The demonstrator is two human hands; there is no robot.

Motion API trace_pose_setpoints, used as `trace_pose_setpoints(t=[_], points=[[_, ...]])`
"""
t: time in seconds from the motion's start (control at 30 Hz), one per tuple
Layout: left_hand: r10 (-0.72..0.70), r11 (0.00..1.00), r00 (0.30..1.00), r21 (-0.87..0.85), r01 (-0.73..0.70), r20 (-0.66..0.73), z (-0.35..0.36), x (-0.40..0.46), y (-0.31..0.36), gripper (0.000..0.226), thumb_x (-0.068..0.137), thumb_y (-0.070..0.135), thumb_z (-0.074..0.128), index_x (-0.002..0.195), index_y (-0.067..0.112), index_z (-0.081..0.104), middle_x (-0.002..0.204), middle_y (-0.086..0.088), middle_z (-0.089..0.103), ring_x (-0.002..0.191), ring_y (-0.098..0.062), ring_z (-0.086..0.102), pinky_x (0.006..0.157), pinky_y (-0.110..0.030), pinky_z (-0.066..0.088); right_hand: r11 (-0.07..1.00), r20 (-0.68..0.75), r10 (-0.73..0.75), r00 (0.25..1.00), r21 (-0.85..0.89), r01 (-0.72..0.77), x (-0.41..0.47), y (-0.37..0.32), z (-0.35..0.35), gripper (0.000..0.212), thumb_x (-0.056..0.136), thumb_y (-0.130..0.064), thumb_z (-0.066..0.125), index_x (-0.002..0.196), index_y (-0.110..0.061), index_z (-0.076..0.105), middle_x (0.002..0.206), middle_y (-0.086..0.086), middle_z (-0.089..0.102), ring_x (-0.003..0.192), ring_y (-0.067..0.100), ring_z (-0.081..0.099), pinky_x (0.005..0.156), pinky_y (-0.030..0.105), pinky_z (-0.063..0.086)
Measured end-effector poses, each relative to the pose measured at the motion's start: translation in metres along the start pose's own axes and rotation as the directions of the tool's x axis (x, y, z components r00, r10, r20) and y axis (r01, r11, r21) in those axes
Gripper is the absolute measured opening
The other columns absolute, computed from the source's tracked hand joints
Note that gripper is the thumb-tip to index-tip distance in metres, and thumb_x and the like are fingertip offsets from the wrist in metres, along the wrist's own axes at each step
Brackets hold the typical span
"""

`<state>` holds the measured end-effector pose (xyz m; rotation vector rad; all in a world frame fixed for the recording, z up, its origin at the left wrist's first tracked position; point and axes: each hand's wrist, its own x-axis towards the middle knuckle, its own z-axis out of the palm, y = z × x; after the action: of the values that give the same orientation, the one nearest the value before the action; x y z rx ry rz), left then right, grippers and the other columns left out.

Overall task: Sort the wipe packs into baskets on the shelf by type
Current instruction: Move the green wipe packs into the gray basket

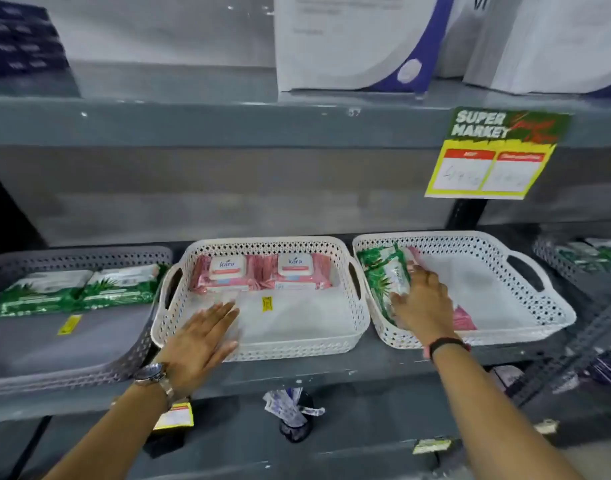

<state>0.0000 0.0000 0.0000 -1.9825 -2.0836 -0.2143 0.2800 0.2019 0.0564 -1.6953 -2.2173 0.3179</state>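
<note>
Right hand [423, 299] on green pack [383, 275]; pink pack [465, 318] beneath.

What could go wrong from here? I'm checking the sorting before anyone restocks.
1. The right hand rests on both a green pack and a pink pack in the right basket; it might lift the wrong one, or both.
2. The left hand lies flat over the middle basket rim; pressing there could shift or tip it.
</note>
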Motion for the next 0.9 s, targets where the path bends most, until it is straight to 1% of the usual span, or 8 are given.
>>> trace_pose_setpoints(t=[0.13,0.37,0.47,0.53,0.6,0.73,0.83,0.9], points=[[-0.041,0.999,0.999,0.026,0.041,0.014,0.002,-0.003,0.000,0.058,0.097,0.046,0.004,0.122,0.011,0.043,0.119,-0.011,0.061,0.107,-0.025,0.059,0.108,-0.022,0.002,0.975,0.141,0.144,0.980,0.152,-0.165,0.008,0.010,0.014,0.053,0.076,-0.030,0.068,0.116,-0.002,0.048,0.121,0.024,0.055,0.108,0.040,0.054,0.092,0.049,0.049],[-0.058,0.998,0.998,-0.009,0.058,-0.002,0.005,-0.005,0.003,0.059,0.096,0.048,0.006,0.123,0.012,0.044,0.121,-0.009,0.060,0.110,-0.023,0.056,0.107,-0.022,0.007,0.963,0.134,0.165,0.977,0.191,-0.189,0.011,0.012,0.019,0.046,0.077,-0.028,0.072,0.099,0.008,0.053,0.111,0.022,0.054,0.111,0.037,0.043,0.095,0.047,0.043],[-0.058,0.998,0.998,-0.001,0.058,0.002,0.005,-0.005,0.004,0.062,0.096,0.048,0.006,0.122,0.010,0.047,0.120,-0.010,0.061,0.108,-0.026,0.058,0.105,-0.023,0.007,0.937,0.189,0.177,0.966,0.268,-0.224,0.006,0.007,0.012,0.035,0.082,-0.020,0.068,0.091,0.001,0.042,0.087,0.015,0.053,0.087,0.032,0.052,0.079,0.042,0.048],[-0.048,0.999,0.999,0.022,0.048,0.000,0.004,-0.005,0.005,0.063,0.096,0.048,0.005,0.122,0.010,0.048,0.121,-0.010,0.061,0.111,-0.025,0.056,0.106,-0.023,0.006,0.931,0.175,0.185,0.967,0.285,-0.229,0.002,0.003,0.007,0.032,0.085,-0.018,0.064,0.094,0.002,0.041,0.079,0.012,0.050,0.077,0.028,0.050,0.073,0.041,0.047],[-0.043,0.998,0.999,0.045,0.043,0.000,0.003,-0.005,0.004,0.063,0.096,0.048,0.004,0.124,0.009,0.045,0.123,-0.010,0.059,0.121,-0.022,0.044,0.108,-0.024,0.003,0.937,0.094,0.175,0.980,0.290,-0.196,-0.001,-0.002,0.003,0.035,0.086,-0.015,0.062,0.104,0.005,0.041,0.085,0.014,0.051,0.078,0.029,0.050,0.073,0.041,0.047],[-0.077,0.994,0.997,0.080,0.079,-0.030,-0.008,-0.018,-0.003,0.061,0.096,0.049,0.004,0.129,0.008,0.035,0.130,-0.010,0.052,0.138,-0.008,-0.005,0.111,-0.027,-0.003,0.987,-0.140,0.086,0.986,0.150,-0.065,-0.010,-0.018,-0.007,0.040,0.085,-0.010,0.062,0.114,0.003,0.038,0.099,0.025,0.064,0.086,0.041,0.063,0.075,0.047,0.054],[-0.125,0.988,0.990,0.083,0.130,-0.064,-0.022,-0.039,-0.020,0.060,0.096,0.048,0.006,0.129,0.007,0.035,0.130,-0.012,0.052,0.137,-0.004,-0.010,0.112,-0.027,-0.005,0.996,-0.270,0.021,0.963,0.092,0.004,-0.014,-0.039,-0.022,0.037,0.085,-0.010,0.062,0.112,0.003,0.041,0.101,0.031,0.061,0.090,0.045,0.061,0.078,0.052,0.051],[-0.171,0.980,0.982,0.086,0.177,-0.077,-0.029,-0.057,-0.038,0.061,0.096,0.049,0.007,0.130,0.007,0.035,0.131,-0.011,0.051,0.137,-0.004,-0.009,0.112,-0.027,-0.006,0.987,-0.260,-0.024,0.965,0.148,0.065,-0.015,-0.063,-0.028,0.039,0.086,-0.013,0.062,0.115,0.001,0.039,0.102,0.032,0.061,0.091,0.046,0.060,0.077,0.052,0.051]])
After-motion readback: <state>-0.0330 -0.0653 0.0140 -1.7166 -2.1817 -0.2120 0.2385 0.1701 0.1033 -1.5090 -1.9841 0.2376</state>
